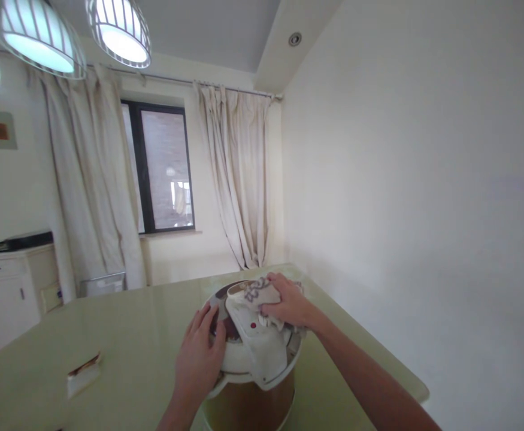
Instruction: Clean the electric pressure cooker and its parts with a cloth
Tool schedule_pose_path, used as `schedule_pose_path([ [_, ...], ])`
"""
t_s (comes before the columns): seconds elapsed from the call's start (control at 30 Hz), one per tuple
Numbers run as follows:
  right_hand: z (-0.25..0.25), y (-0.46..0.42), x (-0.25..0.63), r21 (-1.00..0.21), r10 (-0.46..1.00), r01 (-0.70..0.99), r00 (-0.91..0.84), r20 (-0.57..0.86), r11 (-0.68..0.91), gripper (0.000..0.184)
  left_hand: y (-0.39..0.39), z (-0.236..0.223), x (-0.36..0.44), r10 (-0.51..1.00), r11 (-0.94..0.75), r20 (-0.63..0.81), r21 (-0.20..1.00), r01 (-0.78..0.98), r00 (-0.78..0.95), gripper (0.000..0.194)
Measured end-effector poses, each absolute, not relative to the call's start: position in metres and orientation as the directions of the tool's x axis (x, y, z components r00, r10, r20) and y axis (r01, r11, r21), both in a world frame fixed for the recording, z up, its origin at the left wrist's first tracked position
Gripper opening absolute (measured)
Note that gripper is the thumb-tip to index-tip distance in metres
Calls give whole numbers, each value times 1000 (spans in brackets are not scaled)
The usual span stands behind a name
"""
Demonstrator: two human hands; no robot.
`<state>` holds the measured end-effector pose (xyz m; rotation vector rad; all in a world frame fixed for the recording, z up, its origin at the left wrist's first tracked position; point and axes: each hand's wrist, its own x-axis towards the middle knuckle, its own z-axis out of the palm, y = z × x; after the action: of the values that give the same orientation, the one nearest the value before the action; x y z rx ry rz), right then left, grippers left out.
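A round cooker (248, 401) with a gold-brown body and a white lid (262, 350) stands on the pale green table (145, 323), near its front edge. My left hand (199, 356) lies on the left side of the lid, fingers spread over its rim. My right hand (288, 302) presses a light patterned cloth (257, 293) onto the top of the lid, fingers curled over it. A small red dot shows on the lid's white handle.
A small folded packet (83, 374) lies on the table at the left. A white wall (423, 209) runs close along the table's right side. Behind are a curtained window (163, 173), a white cabinet (5, 287) and hanging lamps (118, 30).
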<state>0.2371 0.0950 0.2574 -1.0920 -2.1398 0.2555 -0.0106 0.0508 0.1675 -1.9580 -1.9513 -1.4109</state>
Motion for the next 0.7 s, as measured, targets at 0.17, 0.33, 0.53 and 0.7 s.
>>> schedule_pose_path([
  [0.17, 278, 76, 207, -17, 585, 672, -632, 508, 741, 43, 53, 167, -12, 775, -242, 605, 550, 799, -182, 57],
  [0.33, 247, 82, 238, -325, 545, 444, -585, 601, 835, 42, 52, 167, -14, 787, -218, 586, 558, 801, -194, 56],
  [0.53, 241, 118, 271, -914, 839, 48, -419, 348, 403, 40, 51, 168, -14, 781, -220, 598, 530, 819, -177, 55],
  [0.7, 284, 88, 218, -314, 618, 534, -638, 459, 785, 38, 52, 167, -18, 773, -246, 618, 504, 828, -146, 54],
])
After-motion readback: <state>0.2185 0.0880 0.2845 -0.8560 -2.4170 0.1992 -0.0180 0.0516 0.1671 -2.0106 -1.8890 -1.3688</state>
